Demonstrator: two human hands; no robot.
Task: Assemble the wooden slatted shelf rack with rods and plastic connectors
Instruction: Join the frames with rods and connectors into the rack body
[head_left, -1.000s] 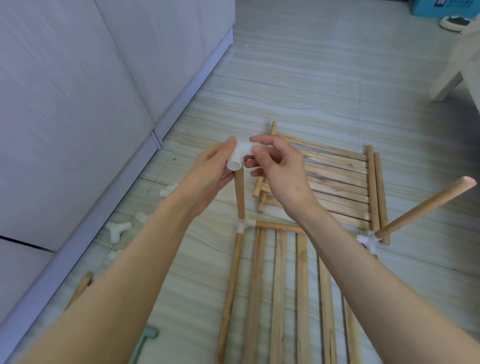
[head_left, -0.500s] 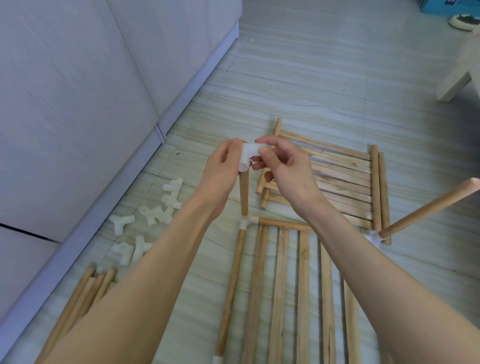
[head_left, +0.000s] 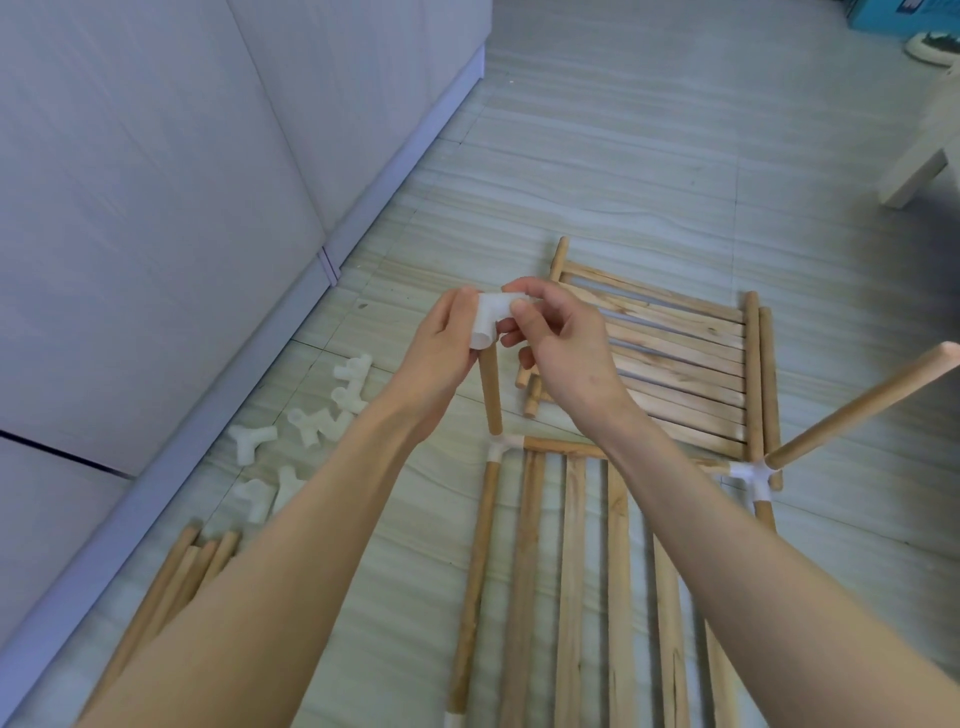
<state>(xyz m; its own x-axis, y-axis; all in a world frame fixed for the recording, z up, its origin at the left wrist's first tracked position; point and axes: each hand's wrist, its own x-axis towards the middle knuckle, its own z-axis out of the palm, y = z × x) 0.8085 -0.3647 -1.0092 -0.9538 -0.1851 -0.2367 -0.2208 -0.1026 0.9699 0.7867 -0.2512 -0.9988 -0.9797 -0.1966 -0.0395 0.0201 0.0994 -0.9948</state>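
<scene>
Both hands' fingers (head_left: 524, 316) pinch white connector (head_left: 487, 323) atop upright rod (head_left: 489, 395).

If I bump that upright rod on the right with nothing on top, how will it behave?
The bare upright rod will probably stay stiff, being solid-looking wood. It may wobble or lean, since only the white corner connector grips its base. If it pops out, it would likely roll on the smooth floor, being round.

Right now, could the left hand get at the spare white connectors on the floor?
Probably yes, once it lets go: the left hand is pinching a connector on the upright rod. The spare connectors lie uncovered, just left.
</scene>
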